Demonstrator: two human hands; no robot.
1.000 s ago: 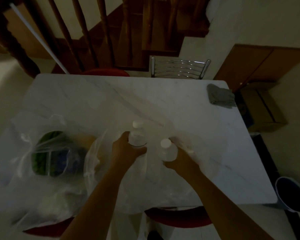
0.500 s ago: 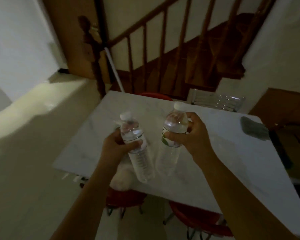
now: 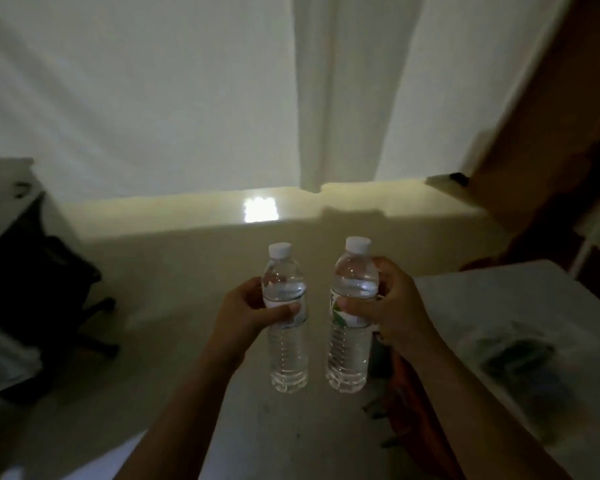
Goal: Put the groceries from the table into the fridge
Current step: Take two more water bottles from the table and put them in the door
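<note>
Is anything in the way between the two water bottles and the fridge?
No fridge shows in this picture, so the way there cannot be judged. The left hand grips one bottle and the right hand grips the other bottle, both upright above bare floor. Nothing touches them.

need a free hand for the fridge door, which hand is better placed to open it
Neither is free: the left hand grips one water bottle, the right hand the other bottle. No fridge is in view, so I cannot pick a side.
</note>
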